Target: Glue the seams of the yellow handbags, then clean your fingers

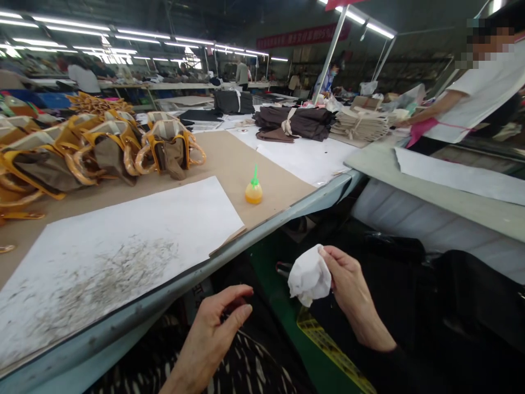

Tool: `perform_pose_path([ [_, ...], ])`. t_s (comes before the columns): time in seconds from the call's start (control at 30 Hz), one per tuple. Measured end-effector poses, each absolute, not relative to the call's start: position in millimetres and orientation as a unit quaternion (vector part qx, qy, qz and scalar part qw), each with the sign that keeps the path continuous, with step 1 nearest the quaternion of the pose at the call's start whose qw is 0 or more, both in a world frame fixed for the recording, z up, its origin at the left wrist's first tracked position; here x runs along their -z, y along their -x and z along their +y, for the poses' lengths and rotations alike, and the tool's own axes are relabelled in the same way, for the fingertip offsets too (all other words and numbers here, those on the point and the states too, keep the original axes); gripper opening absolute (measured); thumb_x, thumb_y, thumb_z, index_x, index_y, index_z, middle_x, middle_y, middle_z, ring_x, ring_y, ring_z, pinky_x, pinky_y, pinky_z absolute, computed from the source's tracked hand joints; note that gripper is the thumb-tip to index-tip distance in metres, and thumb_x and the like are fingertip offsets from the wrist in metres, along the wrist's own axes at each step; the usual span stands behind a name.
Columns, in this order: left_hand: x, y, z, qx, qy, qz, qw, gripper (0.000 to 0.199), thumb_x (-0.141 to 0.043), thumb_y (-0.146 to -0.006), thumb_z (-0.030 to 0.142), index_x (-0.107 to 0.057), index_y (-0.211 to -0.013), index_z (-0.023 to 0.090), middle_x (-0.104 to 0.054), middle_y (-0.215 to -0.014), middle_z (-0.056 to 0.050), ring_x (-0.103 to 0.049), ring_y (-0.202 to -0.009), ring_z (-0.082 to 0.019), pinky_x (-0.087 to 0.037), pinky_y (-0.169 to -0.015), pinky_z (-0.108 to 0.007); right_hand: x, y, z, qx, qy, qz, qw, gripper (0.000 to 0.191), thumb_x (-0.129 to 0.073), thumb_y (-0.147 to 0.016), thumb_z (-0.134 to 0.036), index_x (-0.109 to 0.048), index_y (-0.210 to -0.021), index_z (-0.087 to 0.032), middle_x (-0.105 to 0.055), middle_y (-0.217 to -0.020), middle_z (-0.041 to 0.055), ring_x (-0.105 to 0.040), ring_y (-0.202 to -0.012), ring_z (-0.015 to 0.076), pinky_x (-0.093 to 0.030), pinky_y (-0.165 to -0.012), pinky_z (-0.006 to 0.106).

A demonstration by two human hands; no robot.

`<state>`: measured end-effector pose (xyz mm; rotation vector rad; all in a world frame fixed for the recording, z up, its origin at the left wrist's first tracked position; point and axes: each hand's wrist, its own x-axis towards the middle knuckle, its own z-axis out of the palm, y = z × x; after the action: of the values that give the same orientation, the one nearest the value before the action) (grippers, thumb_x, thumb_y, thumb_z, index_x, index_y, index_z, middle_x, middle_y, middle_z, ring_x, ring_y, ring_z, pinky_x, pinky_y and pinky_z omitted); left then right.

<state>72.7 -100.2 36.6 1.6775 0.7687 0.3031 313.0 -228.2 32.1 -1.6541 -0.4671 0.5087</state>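
Observation:
A crumpled white cloth [309,275] hangs from my right hand [348,284], pinched between thumb and fingers, past the table's front edge. My left hand [217,325] is held over my lap, thumb and index finger apart, with nothing between them; its other fingers curl out of sight. On the table, the nearest things are a white sheet [172,210] with dark smudges and scraps on its near part, and a small squeeze bottle [254,191] with a green nozzle and orange-yellow liquid, standing upright on brown paper.
Several yellow-brown bags [170,145] with ring handles stand at the left. Behind are a tied bundle of dark pieces [303,121] and a beige stack [361,125]. A co-worker [484,98] stands at the right. A yellow crate [328,347] sits on the floor.

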Motion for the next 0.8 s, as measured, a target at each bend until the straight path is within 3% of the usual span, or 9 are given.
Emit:
perform_pose_path([
  [0.1,-40.7,-92.0,-105.0,-0.15,-0.72,0.322,0.597,0.036,-0.059,-0.083,0.037,-0.067,-0.114,0.021,-0.067,-0.114,-0.007,-0.06,-0.104,-0.024,-0.046,-0.094,-0.034,-19.6,-296.7,-223.1,-0.288,0.694,-0.212,0.625,0.038,-0.063,-0.077,-0.055,-0.063,-0.072,-0.018,-0.042,-0.051,-0.005,-0.03,-0.044,0.0088,-0.023,-0.041,0.024],
  [0.27,-49.0,-116.3,-108.1,-0.166,-0.721,0.304,0.6,0.057,-0.071,-0.074,0.039,-0.061,-0.125,0.017,-0.064,-0.12,-0.009,-0.056,-0.109,-0.027,-0.043,-0.098,-0.036,-25.8,-274.5,-214.5,-0.333,0.678,-0.234,0.611,0.034,-0.061,-0.08,-0.05,-0.061,-0.07,-0.017,-0.037,-0.047,-0.0071,-0.025,-0.042,0.0071,-0.018,-0.04,0.023],
  [0.4,-51.5,-116.8,-114.7,-0.148,-0.704,0.286,0.633,0.048,-0.063,-0.08,0.042,-0.064,-0.119,0.014,-0.07,-0.102,-0.007,-0.063,-0.095,-0.025,-0.051,-0.086,-0.032,-39.8,-253.1,-214.3,-0.295,0.703,-0.251,0.597,0.027,-0.057,-0.081,-0.041,-0.062,-0.07,-0.017,-0.038,-0.046,-0.0071,-0.029,-0.042,0.0077,-0.021,-0.04,0.023],
  [0.53,-38.2,-115.0,-106.6,-0.164,-0.659,0.352,0.644,0.06,-0.066,-0.071,0.058,-0.067,-0.113,0.015,-0.07,-0.107,-0.007,-0.065,-0.099,-0.027,-0.053,-0.085,-0.028,-37.9,-244.3,-214.8,-0.231,0.741,-0.27,0.57,0.019,-0.058,-0.08,-0.03,-0.064,-0.067,-0.018,-0.049,-0.056,-0.004,-0.041,-0.053,0.0097,-0.029,-0.048,0.023],
  [0.7,-33.7,-117.9,-111.3,-0.151,-0.67,0.343,0.641,0.061,-0.066,-0.068,0.063,-0.071,-0.107,0.016,-0.072,-0.103,-0.006,-0.067,-0.094,-0.028,-0.056,-0.074,-0.024,-38.2,-235.1,-225.3,-0.196,0.763,-0.28,0.549,0.018,-0.057,-0.083,-0.027,-0.066,-0.07,-0.019,-0.055,-0.062,-0.0031,-0.048,-0.059,0.011,-0.034,-0.052,0.023],
  [0.8,-29.0,-118.8,-120.7,-0.175,-0.687,0.333,0.622,0.06,-0.067,-0.067,0.062,-0.07,-0.106,0.018,-0.072,-0.101,-0.003,-0.065,-0.1,-0.027,-0.055,-0.079,-0.022,-42.1,-228.1,-228.9,-0.183,0.768,-0.302,0.535,0.016,-0.059,-0.083,-0.025,-0.068,-0.069,-0.021,-0.057,-0.063,-0.0038,-0.05,-0.061,0.0107,-0.035,-0.055,0.023],
])
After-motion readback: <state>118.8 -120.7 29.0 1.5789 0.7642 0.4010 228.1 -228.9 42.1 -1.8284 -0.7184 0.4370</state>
